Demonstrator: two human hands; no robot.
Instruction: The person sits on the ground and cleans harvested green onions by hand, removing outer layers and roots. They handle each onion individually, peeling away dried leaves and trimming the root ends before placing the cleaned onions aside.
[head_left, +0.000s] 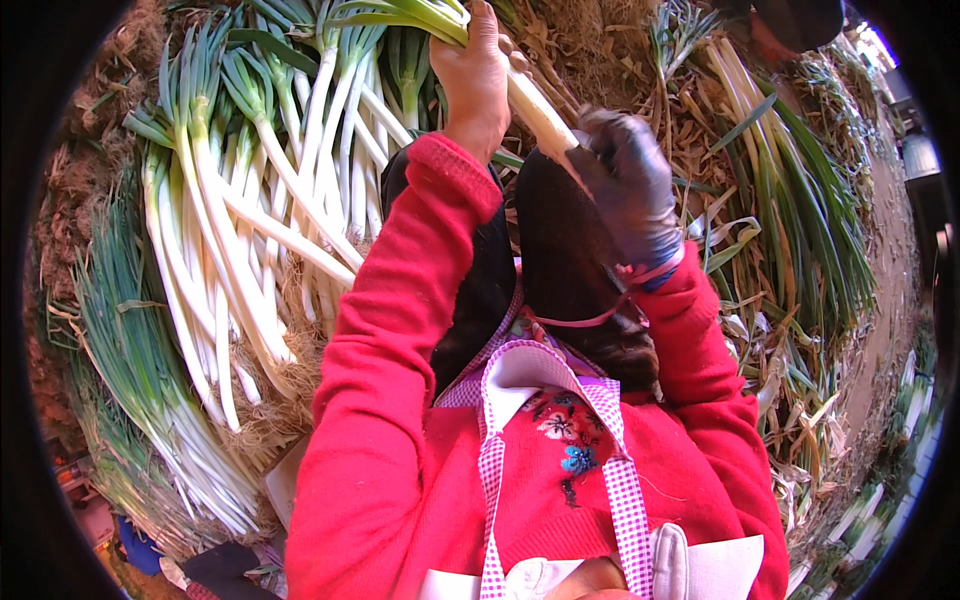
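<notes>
My bare left hand (480, 86) is closed around a thick green onion stalk (536, 112) near the top of the view, its green leaves pointing up and left. At the stalk's lower white end is my right hand (626, 176), in a dark, soiled glove. Its fingers are bent by the stalk's end and blurred; whether they pinch a peeled layer or a tool cannot be told. Beside my left arm lies a heap of peeled green onions (262, 202) with white shanks, green tops and stringy roots.
Unpeeled green onions (795, 180) with long leaves lie at the right among dry husks (795, 420). More long-leaved onions (142, 360) lie at the far left. Another person's dark-clothed leg (217, 574) shows at the lower left. My knees are below my hands.
</notes>
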